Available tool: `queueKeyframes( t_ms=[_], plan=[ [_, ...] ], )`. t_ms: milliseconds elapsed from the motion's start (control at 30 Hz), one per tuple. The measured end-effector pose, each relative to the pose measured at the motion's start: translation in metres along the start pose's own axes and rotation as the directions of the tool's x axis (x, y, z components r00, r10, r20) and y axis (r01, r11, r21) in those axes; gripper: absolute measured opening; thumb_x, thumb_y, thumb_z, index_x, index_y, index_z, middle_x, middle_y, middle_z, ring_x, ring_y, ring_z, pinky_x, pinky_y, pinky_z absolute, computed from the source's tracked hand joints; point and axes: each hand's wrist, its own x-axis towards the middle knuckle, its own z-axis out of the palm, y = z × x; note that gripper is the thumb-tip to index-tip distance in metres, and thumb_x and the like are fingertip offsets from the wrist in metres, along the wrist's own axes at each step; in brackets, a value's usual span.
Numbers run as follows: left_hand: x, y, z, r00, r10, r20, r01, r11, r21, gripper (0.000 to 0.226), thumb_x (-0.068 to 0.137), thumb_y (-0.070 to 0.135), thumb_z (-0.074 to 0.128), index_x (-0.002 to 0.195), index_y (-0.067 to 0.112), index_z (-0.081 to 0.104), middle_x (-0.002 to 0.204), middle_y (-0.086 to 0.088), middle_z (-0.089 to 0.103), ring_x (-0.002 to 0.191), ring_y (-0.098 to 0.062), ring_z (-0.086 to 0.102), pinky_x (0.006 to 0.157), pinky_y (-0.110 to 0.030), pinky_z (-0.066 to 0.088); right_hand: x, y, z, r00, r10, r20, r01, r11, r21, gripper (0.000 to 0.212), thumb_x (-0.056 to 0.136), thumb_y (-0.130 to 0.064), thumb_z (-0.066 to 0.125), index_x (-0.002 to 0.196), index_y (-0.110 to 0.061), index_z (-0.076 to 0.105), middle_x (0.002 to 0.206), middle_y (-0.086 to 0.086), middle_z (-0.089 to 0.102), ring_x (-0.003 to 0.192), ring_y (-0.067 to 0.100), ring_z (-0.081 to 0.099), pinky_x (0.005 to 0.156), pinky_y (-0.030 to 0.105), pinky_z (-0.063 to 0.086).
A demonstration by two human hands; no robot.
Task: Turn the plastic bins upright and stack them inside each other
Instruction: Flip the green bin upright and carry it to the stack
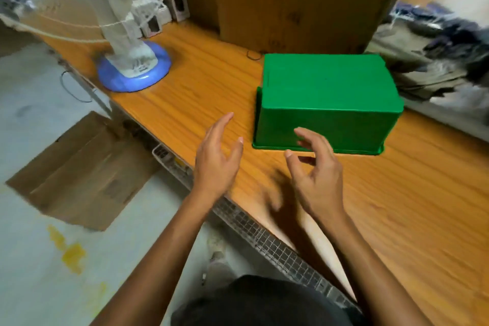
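Head view looks down on a wooden surface (201, 87) that runs from the upper left to the lower right of the frame. A green plastic bin (328, 87) sits on it right of centre, upside down, with its flat bottom facing up and its rim resting on the wood.

Both bare hands hover over the surface in the middle of the frame, just below and to the left of the bin. The left hand (215, 159) is released, with straight fingers, a spread thumb and the palm turned toward the bin. It holds nothing and stands clearly apart from the bin's left end. The right hand (317, 174) is also released, its fingers loosely bent and spread, and it grasps nothing. Its fingertips overlap the lower left part of the bin's near wall in the picture, but whether they touch the plastic cannot be told.

A white fan (127, 42) on a blue base stands on the surface at the upper left. A large cardboard box (291, 0) rises just behind the bin at the top. A blurred heap of cloth (436, 47) lies at the upper right, and a flattened piece of cardboard (79, 172) lies on the floor (39, 87) at the lower left.
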Motion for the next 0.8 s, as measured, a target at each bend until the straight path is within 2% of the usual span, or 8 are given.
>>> queueKeyframes(
  t_ms=[167,233,367,433,533,600,700,800],
  plan=[
    [0.096,-0.023,0.01,0.968,0.175,0.178,-0.16,0.983,-0.094,0.051,0.09,0.018,0.058,0.139,0.006,0.051,0.14,-0.009,0.056,0.129,-0.02,0.052,0.106,-0.04,0.045,0.037,0.0,0.028,0.962,0.057,-0.267,-0.091,0.989,-0.12,0.036,0.089,-0.021,0.062,0.124,-0.012,0.062,0.128,0.007,0.061,0.118,0.019,0.06,0.084,0.042,0.059],
    [0.132,-0.021,0.015,0.94,0.247,0.236,-0.228,0.968,-0.107,0.051,0.089,0.018,0.058,0.138,0.005,0.052,0.139,-0.011,0.057,0.129,-0.023,0.053,0.106,-0.038,0.043,0.049,-0.003,0.034,0.932,0.066,-0.355,-0.135,0.976,-0.173,0.039,0.089,-0.028,0.059,0.123,-0.009,0.063,0.131,0.011,0.059,0.122,0.021,0.057,0.084,0.041,0.059],
    [0.198,-0.007,0.032,0.829,0.421,0.367,-0.409,0.905,-0.114,0.048,0.09,0.023,0.056,0.135,0.007,0.055,0.143,-0.015,0.053,0.137,-0.028,0.046,0.114,-0.037,0.036,0.071,0.003,0.03,0.853,0.12,-0.509,-0.315,0.895,-0.317,0.052,0.086,-0.042,0.052,0.124,-0.008,0.062,0.137,0.018,0.053,0.128,0.032,0.05,0.103,0.049,0.046],
    [0.227,0.006,0.045,0.775,0.441,0.454,-0.45,0.888,-0.094,0.047,0.093,0.025,0.055,0.138,0.011,0.053,0.147,-0.013,0.049,0.141,-0.026,0.04,0.117,-0.039,0.032,0.08,0.005,0.027,0.813,0.161,-0.56,-0.408,0.843,-0.35,0.061,0.084,-0.049,0.048,0.128,-0.009,0.06,0.142,0.021,0.048,0.133,0.036,0.045,0.111,0.045,0.036],
    [0.269,0.023,0.077,0.697,0.436,0.569,-0.528,0.849,-0.003,0.049,0.098,0.031,0.054,0.144,0.014,0.046,0.151,-0.01,0.044,0.145,-0.025,0.034,0.116,-0.04,0.029,0.091,0.008,0.033,0.799,0.201,-0.566,-0.499,0.748,-0.438,0.07,0.084,-0.057,0.043,0.137,-0.013,0.052,0.153,0.024,0.034,0.14,0.04,0.033,0.114,0.046,0.029],
    [0.288,0.03,0.1,0.643,0.405,0.65,-0.567,0.822,0.049,0.053,0.099,0.037,0.052,0.146,0.014,0.042,0.152,-0.01,0.044,0.142,-0.027,0.037,0.114,-0.04,0.032,0.097,0.012,0.039,0.8,0.242,-0.549,-0.551,0.66,-0.511,0.075,0.085,-0.062,0.039,0.143,-0.017,0.048,0.159,0.024,0.025,0.145,0.043,0.024,0.116,0.051,0.025],
    [0.296,0.028,0.129,0.539,0.2,0.818,-0.573,0.799,0.182,0.06,0.099,0.049,0.044,0.151,0.02,0.033,0.153,-0.01,0.043,0.137,-0.031,0.044,0.109,-0.044,0.037,0.1,0.021,0.051,0.793,0.356,-0.494,-0.602,0.583,-0.546,0.077,0.086,-0.068,0.031,0.147,-0.023,0.043,0.164,0.019,0.012,0.148,0.045,0.015,0.117,0.057,0.025],
    [0.29,0.021,0.143,0.546,0.082,0.834,-0.59,0.744,0.314,0.063,0.099,0.059,0.034,0.151,0.024,0.03,0.147,-0.009,0.051,0.128,-0.034,0.053,0.101,-0.046,0.042,0.098,0.029,0.052,0.793,0.385,-0.473,-0.605,0.596,-0.528,0.075,0.087,-0.065,0.029,0.147,-0.022,0.041,0.166,0.017,0.006,0.148,0.047,0.012,0.116,0.056,0.025]
  ],
)
